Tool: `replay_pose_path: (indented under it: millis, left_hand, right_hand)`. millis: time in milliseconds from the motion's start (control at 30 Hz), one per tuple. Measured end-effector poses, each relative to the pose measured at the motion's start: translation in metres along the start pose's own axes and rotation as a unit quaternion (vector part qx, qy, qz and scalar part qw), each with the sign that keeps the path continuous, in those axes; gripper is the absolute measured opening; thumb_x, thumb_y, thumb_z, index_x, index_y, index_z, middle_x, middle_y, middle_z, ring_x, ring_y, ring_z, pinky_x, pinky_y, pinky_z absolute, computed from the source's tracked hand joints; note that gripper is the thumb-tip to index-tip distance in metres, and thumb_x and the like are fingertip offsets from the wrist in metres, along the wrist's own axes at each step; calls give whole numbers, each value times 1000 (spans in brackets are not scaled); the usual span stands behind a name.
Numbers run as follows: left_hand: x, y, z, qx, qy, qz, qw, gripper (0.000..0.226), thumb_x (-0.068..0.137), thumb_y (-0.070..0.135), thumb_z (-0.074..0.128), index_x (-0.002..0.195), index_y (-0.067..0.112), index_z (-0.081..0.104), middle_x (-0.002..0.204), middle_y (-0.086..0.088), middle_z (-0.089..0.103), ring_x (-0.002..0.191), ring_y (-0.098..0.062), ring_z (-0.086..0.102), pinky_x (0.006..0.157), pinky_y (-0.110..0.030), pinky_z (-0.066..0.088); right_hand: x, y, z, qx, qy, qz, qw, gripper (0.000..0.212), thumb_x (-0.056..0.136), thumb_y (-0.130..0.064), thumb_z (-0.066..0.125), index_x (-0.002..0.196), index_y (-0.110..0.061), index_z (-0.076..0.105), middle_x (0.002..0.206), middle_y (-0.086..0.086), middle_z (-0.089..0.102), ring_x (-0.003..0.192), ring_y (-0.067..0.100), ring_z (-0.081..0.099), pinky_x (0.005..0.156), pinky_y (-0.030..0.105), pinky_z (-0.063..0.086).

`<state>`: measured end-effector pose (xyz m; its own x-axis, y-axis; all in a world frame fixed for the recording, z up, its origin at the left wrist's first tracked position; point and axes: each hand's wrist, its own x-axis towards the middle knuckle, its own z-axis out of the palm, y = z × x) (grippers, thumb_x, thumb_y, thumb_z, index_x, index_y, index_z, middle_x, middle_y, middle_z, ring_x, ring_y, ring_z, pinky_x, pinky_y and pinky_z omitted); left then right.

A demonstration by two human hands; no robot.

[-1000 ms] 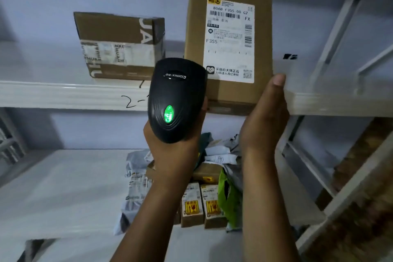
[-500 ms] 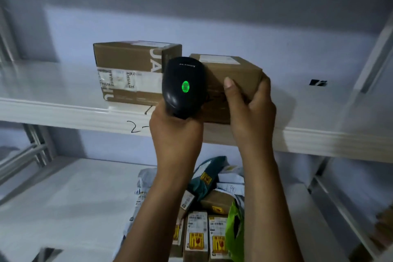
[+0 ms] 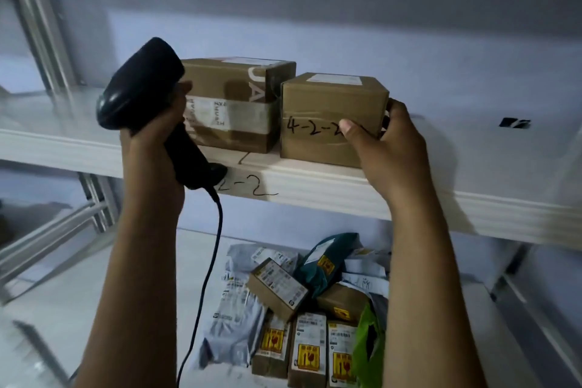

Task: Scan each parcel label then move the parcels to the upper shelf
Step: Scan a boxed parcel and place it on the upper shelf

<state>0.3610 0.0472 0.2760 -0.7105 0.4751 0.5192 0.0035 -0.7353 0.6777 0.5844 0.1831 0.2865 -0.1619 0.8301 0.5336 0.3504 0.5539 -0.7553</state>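
A brown cardboard parcel (image 3: 327,104) marked "4-2-2" stands on the white upper shelf (image 3: 409,201), at its front edge. My right hand (image 3: 387,142) grips the parcel's right front corner, thumb on the front face and fingers round the right side. Just left of it stands a second taped cardboard box (image 3: 233,104). My left hand (image 3: 151,148) holds a black corded barcode scanner (image 3: 141,85) in front of that taped box, its head tilted up to the left. On the lower shelf lies a pile of parcels (image 3: 299,309).
The pile holds small boxes with yellow labels, grey mailer bags, a dark green bag and a bright green bag (image 3: 368,350). The scanner cable (image 3: 208,277) hangs down over the lower shelf (image 3: 78,309). Metal rack struts (image 3: 47,25) rise at left and right. A black mark (image 3: 515,123) sits on the upper shelf.
The parcel now sits fully on the upper shelf next to the taped box. My left hand has swung the scanner away to the left, off the parcel. My right hand stays on the parcel's right corner.
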Motion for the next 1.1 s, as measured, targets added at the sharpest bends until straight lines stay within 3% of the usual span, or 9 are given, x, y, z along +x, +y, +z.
replay_pose_path:
  millis: [100, 167, 300, 467, 667, 767, 933, 1100]
  left_hand:
    - [13, 5, 1, 5, -1, -50, 999, 18, 99, 15, 55, 111, 8, 67, 68, 18, 65, 67, -1, 65, 76, -25, 53]
    - [20, 7, 4, 35, -33, -89, 995, 13, 101, 18, 54, 98, 16, 66, 65, 14, 64, 63, -5, 66, 63, -22, 54]
    - [30, 2, -6, 123, -66, -120, 983, 18, 87, 27, 70, 99, 15, 75, 72, 4, 67, 75, -24, 68, 76, -39, 54]
    - [31, 0, -7, 141, -76, -113, 981, 21, 90, 17, 69, 109, 9, 75, 75, 0, 72, 78, -25, 72, 69, -36, 57]
    - [34, -2, -14, 138, -71, -128, 979, 26, 86, 27, 72, 107, 13, 77, 81, 0, 73, 86, -31, 74, 78, -49, 58]
    - [37, -2, -13, 138, -72, -137, 978, 20, 85, 25, 74, 102, 14, 78, 78, 1, 72, 82, -28, 73, 78, -49, 58]
    - [46, 3, -12, 131, -82, -178, 972, 29, 78, 26, 76, 104, 13, 79, 91, -6, 76, 100, -39, 75, 92, -59, 56]
    - [49, 4, -17, 129, -87, -196, 968, 26, 83, 24, 75, 106, 14, 79, 90, -4, 76, 104, -39, 74, 89, -60, 56]
  right_hand:
    - [5, 1, -1, 10, -21, 6, 1000, 53, 92, -52, 69, 137, -33, 51, 119, -14, 64, 114, 20, 62, 101, 48, 51]
    - [5, 0, 0, 6, -29, 5, 1000, 53, 93, -52, 68, 139, -34, 50, 120, -15, 63, 115, 20, 62, 103, 49, 50]
    - [3, -2, 5, -47, -31, -7, 998, 54, 96, -54, 62, 142, -31, 46, 129, -8, 64, 120, 27, 61, 101, 46, 48]
    - [0, -3, 9, -114, -19, -17, 993, 56, 100, -58, 54, 145, -26, 44, 134, 1, 64, 124, 34, 58, 93, 41, 43]
    - [-4, -4, 11, -124, -14, -9, 992, 58, 102, -56, 51, 149, -23, 39, 138, 2, 62, 124, 33, 58, 86, 36, 39]
    - [-4, -6, 12, -121, 2, 1, 993, 58, 103, -53, 51, 150, -21, 37, 139, 4, 61, 124, 34, 58, 91, 39, 44]
    - [0, -6, 12, -123, -5, 26, 992, 48, 104, -50, 51, 142, -21, 43, 134, 7, 62, 121, 36, 59, 95, 44, 48]
    - [6, -7, 13, -142, -15, 53, 988, 48, 105, -47, 50, 141, -17, 43, 136, 10, 60, 122, 37, 57, 96, 43, 46]
